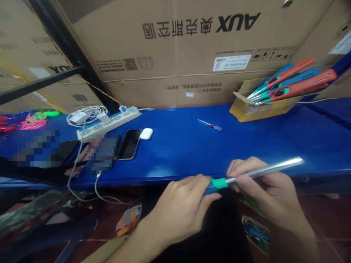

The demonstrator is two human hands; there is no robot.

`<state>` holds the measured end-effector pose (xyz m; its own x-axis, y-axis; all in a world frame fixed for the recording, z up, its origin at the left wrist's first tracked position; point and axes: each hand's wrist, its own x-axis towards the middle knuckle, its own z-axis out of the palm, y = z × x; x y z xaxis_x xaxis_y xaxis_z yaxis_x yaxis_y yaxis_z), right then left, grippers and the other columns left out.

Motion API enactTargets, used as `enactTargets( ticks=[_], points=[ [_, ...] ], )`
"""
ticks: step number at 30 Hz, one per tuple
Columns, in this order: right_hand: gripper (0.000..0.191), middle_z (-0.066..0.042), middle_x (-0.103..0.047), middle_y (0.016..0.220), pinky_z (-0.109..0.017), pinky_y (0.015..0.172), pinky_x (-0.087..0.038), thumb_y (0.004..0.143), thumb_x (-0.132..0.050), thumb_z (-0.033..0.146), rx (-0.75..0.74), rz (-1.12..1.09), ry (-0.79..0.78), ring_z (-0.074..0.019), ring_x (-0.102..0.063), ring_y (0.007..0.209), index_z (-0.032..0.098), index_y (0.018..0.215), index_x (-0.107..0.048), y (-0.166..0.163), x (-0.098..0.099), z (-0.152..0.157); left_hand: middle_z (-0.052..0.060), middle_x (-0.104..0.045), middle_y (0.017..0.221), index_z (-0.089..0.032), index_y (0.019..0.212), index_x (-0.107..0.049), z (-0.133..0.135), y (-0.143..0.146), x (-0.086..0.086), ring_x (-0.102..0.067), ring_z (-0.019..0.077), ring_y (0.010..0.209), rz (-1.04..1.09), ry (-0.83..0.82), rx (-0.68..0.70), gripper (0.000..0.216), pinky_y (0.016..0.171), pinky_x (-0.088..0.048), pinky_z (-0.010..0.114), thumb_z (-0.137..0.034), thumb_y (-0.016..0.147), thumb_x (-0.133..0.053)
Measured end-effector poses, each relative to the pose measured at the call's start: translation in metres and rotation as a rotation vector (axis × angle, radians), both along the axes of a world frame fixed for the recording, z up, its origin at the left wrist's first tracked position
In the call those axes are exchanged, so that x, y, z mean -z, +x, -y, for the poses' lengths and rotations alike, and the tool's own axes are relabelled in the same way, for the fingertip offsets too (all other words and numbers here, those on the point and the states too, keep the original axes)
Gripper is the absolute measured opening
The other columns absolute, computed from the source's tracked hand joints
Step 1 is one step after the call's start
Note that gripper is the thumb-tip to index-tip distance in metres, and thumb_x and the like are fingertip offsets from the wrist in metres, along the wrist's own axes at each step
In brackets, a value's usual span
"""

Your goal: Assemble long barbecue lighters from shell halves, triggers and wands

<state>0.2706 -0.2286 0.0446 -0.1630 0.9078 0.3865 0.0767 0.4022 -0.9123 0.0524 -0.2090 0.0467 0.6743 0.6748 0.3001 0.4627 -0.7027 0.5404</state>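
Observation:
Over the front edge of the blue table I hold a tool with a blue handle, a green collar and a silver metal tube. My left hand is wrapped around the handle and hides most of it. The fingers of my right hand pinch the tube just beyond the collar. The tube's free end points right and slightly up. A small screwdriver with a clear handle lies on the table beyond my hands.
A yellow carton of similar red and blue handled tools stands at the back right. Left are a white power strip, a phone, a white earphone case and loose cables. Large cardboard lines the back.

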Motion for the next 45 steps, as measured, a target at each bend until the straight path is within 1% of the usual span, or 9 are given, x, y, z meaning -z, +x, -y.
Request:
enactTargets(
  ticks=[10,15,19,23,27,33,35,40,45],
  points=[
    [0.018,0.002,-0.055,0.075,-0.026,0.059,-0.041,0.103,-0.056,0.027,0.167,-0.027,-0.07,-0.0123,-0.052,0.067,0.024,0.086,-0.062,-0.014,0.009,0.004,0.002,-0.068,0.089,-0.02,0.104,-0.055,0.0,0.005,0.012,-0.064,0.0211,0.074,0.023,-0.142,-0.01,0.02,0.061,-0.043,0.033,-0.032,0.108,-0.04],
    [0.02,0.002,-0.053,0.072,-0.025,0.058,-0.042,0.103,-0.057,0.032,0.113,-0.053,-0.155,-0.0113,-0.05,0.064,0.023,0.085,-0.06,-0.014,0.016,-0.005,0.003,-0.07,0.088,-0.02,0.101,-0.059,0.0,0.002,0.014,-0.063,0.0176,0.071,0.116,-0.302,-0.001,0.019,0.063,-0.042,0.03,-0.032,0.107,-0.045],
    [0.021,0.001,-0.059,0.082,-0.024,0.056,-0.045,0.103,-0.054,0.045,0.081,-0.135,-0.198,-0.0128,-0.056,0.068,0.026,0.11,-0.062,-0.024,0.023,-0.014,-0.001,-0.063,0.072,-0.019,0.095,-0.06,-0.009,0.002,0.031,-0.055,0.0104,0.053,0.479,-0.655,-0.007,0.028,0.054,-0.044,0.023,-0.039,0.108,-0.044],
    [0.031,-0.003,-0.064,0.097,-0.025,0.063,-0.05,0.104,-0.047,0.052,0.152,-0.073,-0.276,-0.0131,-0.059,0.074,0.026,0.115,-0.061,-0.043,0.032,-0.013,-0.002,-0.062,0.066,-0.02,0.1,-0.055,-0.022,0.013,0.045,-0.049,0.0095,0.039,1.142,-0.928,0.077,0.034,0.038,-0.036,0.02,-0.049,0.108,-0.04],
    [0.039,-0.004,-0.069,0.099,-0.03,0.079,-0.055,0.104,-0.047,0.052,-0.004,0.016,-0.432,-0.016,-0.065,0.083,0.026,0.128,-0.062,-0.054,0.035,-0.009,0.003,-0.067,0.083,-0.02,0.101,-0.059,-0.038,0.026,0.044,-0.065,0.0142,0.065,1.343,-0.874,-0.01,0.041,0.053,-0.048,0.022,-0.054,0.107,-0.038],
    [0.042,-0.005,-0.07,0.097,-0.035,0.086,-0.054,0.099,-0.056,0.053,0.052,0.229,-0.326,-0.0203,-0.067,0.089,0.025,0.128,-0.068,-0.034,0.033,-0.03,0.008,-0.072,0.119,-0.02,0.121,-0.07,-0.064,0.009,0.045,-0.062,0.0206,0.113,0.91,-0.625,-0.237,0.048,0.101,-0.047,0.031,-0.053,0.108,-0.036],
    [0.037,-0.006,-0.071,0.109,-0.038,0.093,-0.052,0.099,-0.057,0.051,0.123,0.395,-0.178,-0.0236,-0.067,0.101,0.026,0.122,-0.071,-0.021,0.037,-0.044,0.007,-0.074,0.109,-0.018,0.11,-0.073,-0.07,-0.008,0.046,-0.066,0.0211,0.101,0.661,-0.63,-0.287,0.047,0.092,-0.049,0.031,-0.054,0.105,-0.043],
    [0.034,-0.009,-0.07,0.119,-0.047,0.098,-0.051,0.102,-0.051,0.047,0.183,0.687,0.037,-0.0285,-0.065,0.11,0.026,0.123,-0.069,0.001,0.052,-0.075,0.001,-0.066,0.071,-0.018,0.074,-0.067,-0.075,-0.042,0.045,-0.059,0.0168,0.069,0.346,-0.247,-0.533,0.043,0.074,-0.047,0.03,-0.052,0.1,-0.057],
    [0.032,-0.011,-0.07,0.121,-0.05,0.098,-0.048,0.103,-0.052,0.045,0.163,0.856,0.177,-0.0298,-0.061,0.115,0.025,0.121,-0.069,0.004,0.059,-0.088,0.009,-0.065,0.129,-0.022,0.125,-0.064,-0.086,-0.039,0.048,-0.055,0.0254,0.123,0.132,0.137,-0.304,0.031,0.105,-0.044,0.04,-0.036,0.098,-0.066]
  ],
)
